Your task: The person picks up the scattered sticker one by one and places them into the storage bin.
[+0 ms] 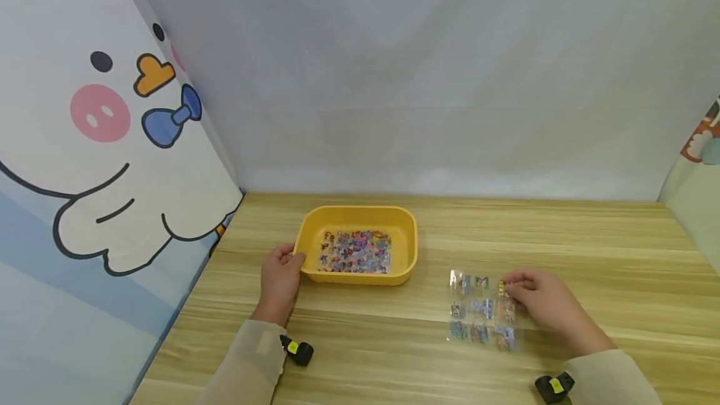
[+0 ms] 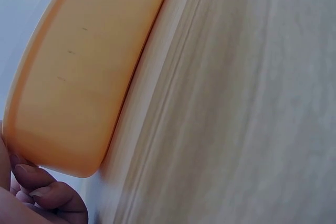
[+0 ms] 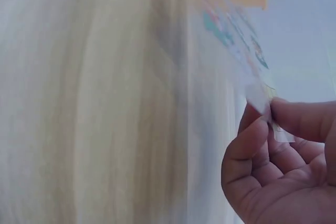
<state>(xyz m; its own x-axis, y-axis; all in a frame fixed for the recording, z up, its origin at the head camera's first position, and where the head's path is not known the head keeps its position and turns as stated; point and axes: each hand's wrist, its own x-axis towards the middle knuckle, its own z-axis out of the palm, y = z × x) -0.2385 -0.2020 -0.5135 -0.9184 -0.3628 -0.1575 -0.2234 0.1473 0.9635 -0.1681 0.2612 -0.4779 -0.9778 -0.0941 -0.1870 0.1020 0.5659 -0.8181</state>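
A yellow plastic tray (image 1: 409, 230) sits on the wooden table with a sheet of small colourful stickers (image 1: 355, 251) lying inside it. My left hand (image 1: 283, 274) holds the tray's near-left corner; in the left wrist view my curled fingers (image 2: 44, 190) touch the tray (image 2: 79, 77) at its lower edge. To the right, a clear sticker sheet (image 1: 480, 310) lies near the table surface. My right hand (image 1: 534, 299) pinches its far-right corner. The right wrist view shows my thumb and forefinger (image 3: 265, 124) pinching the sheet's corner (image 3: 260, 98), lifted slightly off the wood.
The wooden table (image 1: 590, 249) runs wide between the tray and the right wall. A cartoon-printed panel (image 1: 101, 161) stands at the left and a plain white backdrop (image 1: 427, 80) behind. Small black devices with yellow marks (image 1: 297, 350) sit at both wrists.
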